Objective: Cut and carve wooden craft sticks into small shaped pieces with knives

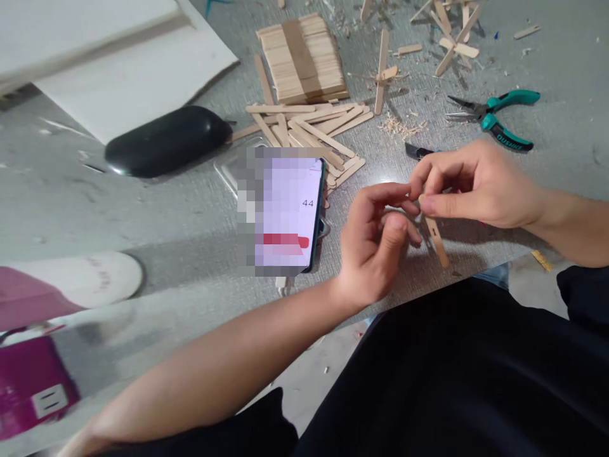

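Near the table's front edge, my right hand (476,187) pinches a wooden craft stick (440,249) between thumb and fingers. A small dark slot shows in the stick, and its lower end points toward me. My left hand (373,244) is beside it with fingers loosely curled and apart from the thumb; nothing shows between them. Its index fingertip reaches the fingers of my right hand. Just behind my right hand lies a dark cutter-like tool (417,151), partly hidden by the fingers. Pliers with teal handles (490,117) rest farther back, jaws to the left.
A banded bundle of craft sticks (304,60) and a loose pile of sticks (323,130) lie behind the phone (290,212). Crossed stick assemblies (457,47) and wood shavings (402,127) are at the back. Leftward are a black case (166,141) and a purple box (35,381).
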